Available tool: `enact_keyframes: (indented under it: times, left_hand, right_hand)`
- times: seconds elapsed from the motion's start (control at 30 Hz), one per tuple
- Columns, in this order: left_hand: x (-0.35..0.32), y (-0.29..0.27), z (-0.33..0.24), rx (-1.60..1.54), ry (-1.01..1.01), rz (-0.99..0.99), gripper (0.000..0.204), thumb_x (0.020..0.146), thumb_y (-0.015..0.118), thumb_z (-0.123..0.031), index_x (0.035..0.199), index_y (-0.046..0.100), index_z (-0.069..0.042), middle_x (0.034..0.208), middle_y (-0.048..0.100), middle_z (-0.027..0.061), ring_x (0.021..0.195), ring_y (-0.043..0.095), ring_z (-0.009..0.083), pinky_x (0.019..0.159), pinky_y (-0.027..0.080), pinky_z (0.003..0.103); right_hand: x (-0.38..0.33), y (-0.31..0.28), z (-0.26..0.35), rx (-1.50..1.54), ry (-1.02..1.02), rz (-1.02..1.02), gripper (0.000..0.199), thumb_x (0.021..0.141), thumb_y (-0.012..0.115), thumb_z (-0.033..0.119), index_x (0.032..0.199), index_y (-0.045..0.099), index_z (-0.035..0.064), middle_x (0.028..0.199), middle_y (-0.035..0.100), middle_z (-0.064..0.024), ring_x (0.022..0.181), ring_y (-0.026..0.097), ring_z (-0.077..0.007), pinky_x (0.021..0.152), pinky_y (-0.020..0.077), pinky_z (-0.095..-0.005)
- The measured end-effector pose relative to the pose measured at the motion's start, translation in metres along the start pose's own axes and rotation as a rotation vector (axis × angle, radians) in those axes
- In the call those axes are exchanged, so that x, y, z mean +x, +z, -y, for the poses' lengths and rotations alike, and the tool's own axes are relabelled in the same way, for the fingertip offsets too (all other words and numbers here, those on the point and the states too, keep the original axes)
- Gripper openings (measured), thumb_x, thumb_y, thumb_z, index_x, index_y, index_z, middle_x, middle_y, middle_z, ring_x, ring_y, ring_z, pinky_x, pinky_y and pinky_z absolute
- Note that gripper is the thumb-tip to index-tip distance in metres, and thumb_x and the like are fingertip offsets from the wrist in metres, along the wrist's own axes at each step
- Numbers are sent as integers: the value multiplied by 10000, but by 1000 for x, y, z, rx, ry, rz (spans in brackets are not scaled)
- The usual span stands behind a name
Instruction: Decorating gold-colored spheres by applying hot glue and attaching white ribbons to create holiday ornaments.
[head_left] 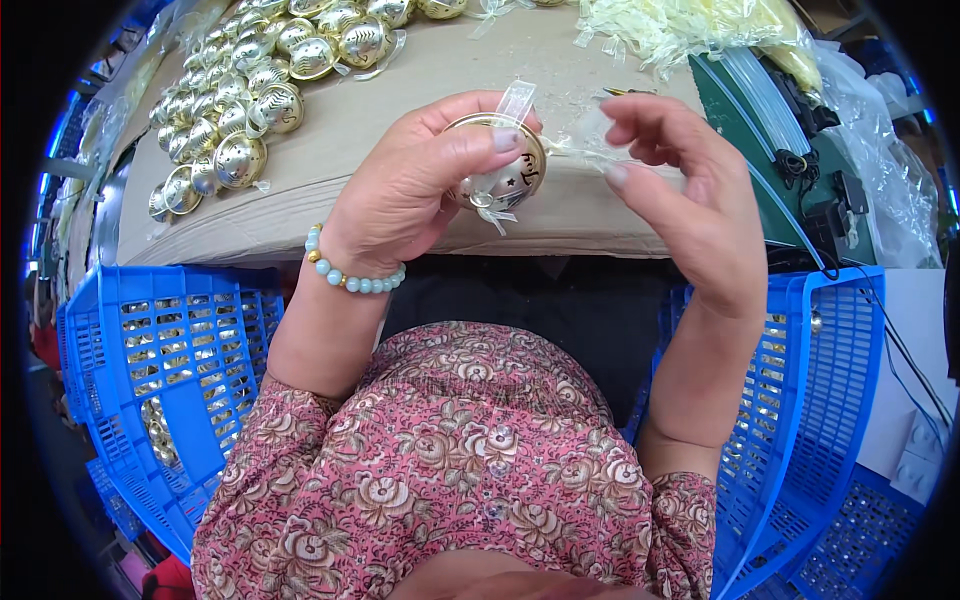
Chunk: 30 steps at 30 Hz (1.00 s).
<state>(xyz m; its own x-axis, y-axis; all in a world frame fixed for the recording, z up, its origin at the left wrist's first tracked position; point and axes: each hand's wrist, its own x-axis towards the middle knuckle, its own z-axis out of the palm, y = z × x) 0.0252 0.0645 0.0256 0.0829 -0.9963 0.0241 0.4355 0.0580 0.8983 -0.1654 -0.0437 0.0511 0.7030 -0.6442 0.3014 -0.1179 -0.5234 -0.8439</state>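
The left hand (415, 170) has the shiny gold round metal bell (512, 190) clasped, thumb across it, above the front edge of the brown cardboard-topped bench (590, 215), apparently leaving its sheer white ribbon (517, 100) free! Right hand (690, 185): fingers parted, beside a thin pale strand (580, 153); contact, can't tell. More gold bells (240, 160) crowd the far left; blue plastic crates (185, 350) flank the person.
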Motion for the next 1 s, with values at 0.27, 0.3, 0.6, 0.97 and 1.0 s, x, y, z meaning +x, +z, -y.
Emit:
enact_keyframes:
  times: [0.27, 0.3, 0.6, 0.97, 1.0]
  left_hand:
    - [-1, 5, -4, -28, -9, 14, 277, 849, 608, -136, 1082, 581, 13, 925, 624, 34, 815, 588, 82, 725, 473, 224]
    - [-2, 5, -3, -36, -20, 9, 283, 851, 607, -141, 1086, 580, 14, 928, 625, 33, 821, 587, 82, 727, 474, 226]
    - [5, 2, 2, -213, 50, -86, 262, 917, 533, -213, 1061, 570, 2, 942, 629, 85, 866, 606, 149, 778, 491, 287]
    - [9, 11, 11, -412, 37, 11, 524, 903, 450, -551, 1040, 571, -59, 927, 629, 54, 849, 609, 145, 797, 499, 305]
    - [8, 12, 12, -417, 45, 8, 522, 894, 475, -544, 1035, 576, -51, 927, 625, 52, 853, 602, 143, 800, 493, 311]
  right_hand:
    - [7, 9, -2, 370, 241, -56, 358, 820, 682, 275, 1037, 633, -5, 995, 604, -58, 894, 545, -125, 806, 410, -238]
    - [8, 14, -5, 371, 238, -54, 358, 820, 682, 275, 1037, 633, -5, 995, 604, -58, 894, 545, -125, 806, 410, -238]
    - [-12, 36, 8, 598, -26, 16, 81, 816, 638, 30, 879, 626, -20, 902, 608, -67, 818, 554, -115, 762, 434, -241]
    - [-2, 55, 9, 604, -80, -192, 77, 829, 642, 11, 885, 592, -8, 786, 610, -10, 703, 556, -48, 631, 463, -185]
    - [-1, 57, 9, 650, -86, -218, 82, 833, 644, 18, 885, 589, -12, 788, 614, -20, 699, 565, -53, 630, 475, -190]
